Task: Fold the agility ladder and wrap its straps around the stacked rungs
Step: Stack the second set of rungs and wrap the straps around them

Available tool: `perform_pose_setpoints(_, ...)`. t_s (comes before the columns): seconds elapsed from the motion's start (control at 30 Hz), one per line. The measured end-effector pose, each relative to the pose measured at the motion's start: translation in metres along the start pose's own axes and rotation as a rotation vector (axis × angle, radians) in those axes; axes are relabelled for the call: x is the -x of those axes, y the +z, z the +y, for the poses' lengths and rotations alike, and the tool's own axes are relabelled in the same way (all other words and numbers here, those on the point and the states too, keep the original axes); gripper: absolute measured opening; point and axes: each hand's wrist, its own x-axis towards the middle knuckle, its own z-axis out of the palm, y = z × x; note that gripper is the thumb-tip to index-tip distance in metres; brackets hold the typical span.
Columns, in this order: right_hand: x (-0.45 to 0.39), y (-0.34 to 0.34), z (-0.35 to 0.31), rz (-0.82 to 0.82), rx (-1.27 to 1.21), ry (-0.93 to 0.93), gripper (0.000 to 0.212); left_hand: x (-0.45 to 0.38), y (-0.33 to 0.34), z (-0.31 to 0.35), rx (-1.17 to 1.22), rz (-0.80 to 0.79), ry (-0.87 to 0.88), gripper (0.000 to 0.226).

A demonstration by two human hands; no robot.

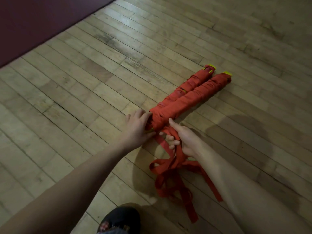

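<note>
Your two wrapped rung bundles [189, 93] lie side by side on the wooden floor [84, 81], yellow tips pointing away. Your left hand [136, 130] cups their near end, fingers curled around it. Your right hand [182, 141] grips the loose red straps [170, 173], thumb extended. A dark mat [33, 22] and one shoe [121, 218] sit nearby.

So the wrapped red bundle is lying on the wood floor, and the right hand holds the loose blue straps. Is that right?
Not quite: the loose straps are red, not blue, as the head view shows. The rest holds: the wrapped red bundle lies on the wood floor, and the right hand holds those straps.
</note>
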Motion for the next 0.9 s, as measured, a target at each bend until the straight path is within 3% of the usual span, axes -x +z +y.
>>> perform_pose_setpoints(0.13,-0.013,0.008,-0.004,0.079,0.011,-0.017,0.052,-0.004,-0.002,-0.015,0.032,-0.054,0.059,0.076)
perform_pose_setpoints(0.27,-0.027,0.011,-0.009,0.13,0.063,-0.081,0.046,-0.01,-0.007,-0.021,0.257,-0.093,-0.023,0.071)
perform_pose_setpoints(0.37,-0.03,0.016,-0.016,0.136,0.081,-0.155,0.041,-0.013,-0.01,-0.022,0.263,0.029,-0.043,0.065)
perform_pose_setpoints(0.5,-0.033,0.024,-0.021,0.13,0.018,-0.195,0.041,-0.022,-0.018,-0.027,0.032,0.176,0.066,0.073)
perform_pose_setpoints(0.63,-0.04,0.031,-0.014,0.156,0.05,-0.109,0.041,-0.018,-0.005,-0.036,-0.078,0.091,0.072,0.074)
perform_pose_setpoints(0.8,-0.039,0.023,0.003,0.178,0.041,-0.021,0.036,-0.008,0.005,-0.038,0.14,-0.042,-0.094,0.044)
perform_pose_setpoints(0.9,-0.037,0.02,0.002,0.138,0.017,-0.028,0.037,-0.008,0.006,-0.036,0.13,-0.058,-0.074,0.039)
